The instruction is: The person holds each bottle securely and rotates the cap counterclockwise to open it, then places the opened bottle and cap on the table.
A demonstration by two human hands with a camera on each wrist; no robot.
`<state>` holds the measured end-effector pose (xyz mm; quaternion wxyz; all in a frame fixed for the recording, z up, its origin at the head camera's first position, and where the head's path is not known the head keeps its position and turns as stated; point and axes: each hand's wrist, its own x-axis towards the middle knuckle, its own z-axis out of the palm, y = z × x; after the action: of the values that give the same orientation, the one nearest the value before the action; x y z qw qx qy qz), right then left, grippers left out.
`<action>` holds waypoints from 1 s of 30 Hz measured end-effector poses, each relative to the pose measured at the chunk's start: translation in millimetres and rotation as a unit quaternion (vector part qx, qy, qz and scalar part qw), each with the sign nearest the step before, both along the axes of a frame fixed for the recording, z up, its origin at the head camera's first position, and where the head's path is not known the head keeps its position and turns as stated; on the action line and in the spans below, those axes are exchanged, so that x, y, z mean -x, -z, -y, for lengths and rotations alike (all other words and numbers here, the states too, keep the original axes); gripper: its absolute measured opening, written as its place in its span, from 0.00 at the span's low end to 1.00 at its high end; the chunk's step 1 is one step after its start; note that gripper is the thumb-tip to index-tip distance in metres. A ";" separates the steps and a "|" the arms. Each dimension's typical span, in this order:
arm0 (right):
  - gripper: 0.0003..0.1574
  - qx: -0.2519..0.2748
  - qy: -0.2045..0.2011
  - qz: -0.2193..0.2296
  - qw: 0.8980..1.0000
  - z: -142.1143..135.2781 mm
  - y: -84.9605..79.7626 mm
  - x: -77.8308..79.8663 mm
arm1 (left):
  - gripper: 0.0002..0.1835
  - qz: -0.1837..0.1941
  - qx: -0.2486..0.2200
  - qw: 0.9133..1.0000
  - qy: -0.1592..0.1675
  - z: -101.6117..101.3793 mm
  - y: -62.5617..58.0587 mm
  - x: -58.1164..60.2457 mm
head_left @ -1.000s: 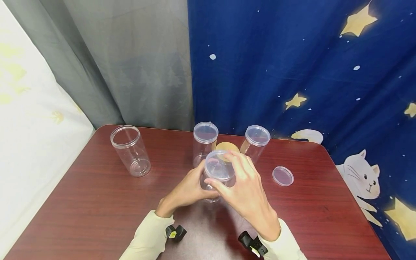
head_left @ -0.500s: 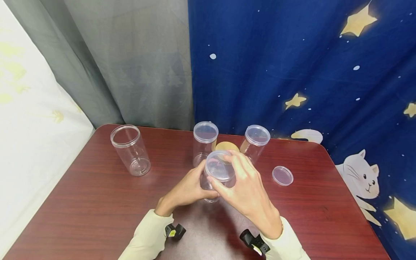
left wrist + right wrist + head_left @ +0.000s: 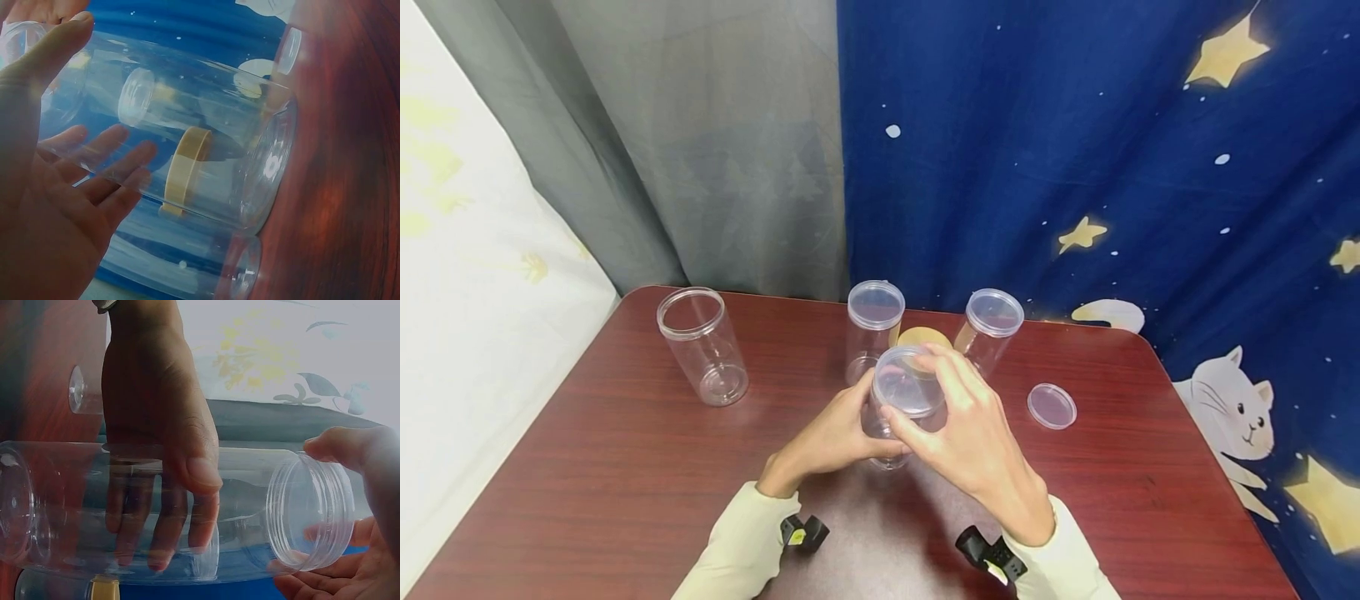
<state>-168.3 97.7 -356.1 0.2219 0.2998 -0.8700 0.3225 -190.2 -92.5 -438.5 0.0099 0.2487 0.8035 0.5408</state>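
Note:
A tall clear plastic jar stands upright on the table in front of me. My left hand holds it round the body, thumb on the near side and fingers behind. A clear lid sits on the jar's mouth, and my right hand grips its rim between thumb and fingers. Threads show at the jar's neck beside the lid rim in the right wrist view. Both hands are also seen through the clear wall in the wrist views.
Behind stand two lidded clear jars, a middle jar and a right jar, with a yellow round lid-like top between them. An unlidded jar stands at left. A loose clear lid lies at right on the table.
My right wrist has shifted slightly to the right while its fingers stay on the lid. The left hand and the other jars hold their places.

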 end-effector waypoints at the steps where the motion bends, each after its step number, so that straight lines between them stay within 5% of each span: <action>1: 0.35 0.001 0.000 0.000 1.000 0.0 0.2 0.3 | 0.52 0.001 -0.001 1.000 0.001 0.2 -0.1 0.0; 19: 0.38 0.031 -0.009 -0.021 0.999 -0.7 0.9 5.9 | 0.50 -0.007 0.002 1.000 -0.010 2.5 0.8 2.3; 30: 0.39 0.044 0.039 -0.058 0.997 -12.4 0.8 11.0 | 0.46 -0.010 0.002 0.999 -0.035 6.4 -1.7 4.1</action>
<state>-179.3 110.0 -356.9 0.2976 0.2738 -0.8517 0.3334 -194.3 -98.9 -436.9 -0.0163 0.2257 0.8128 0.5367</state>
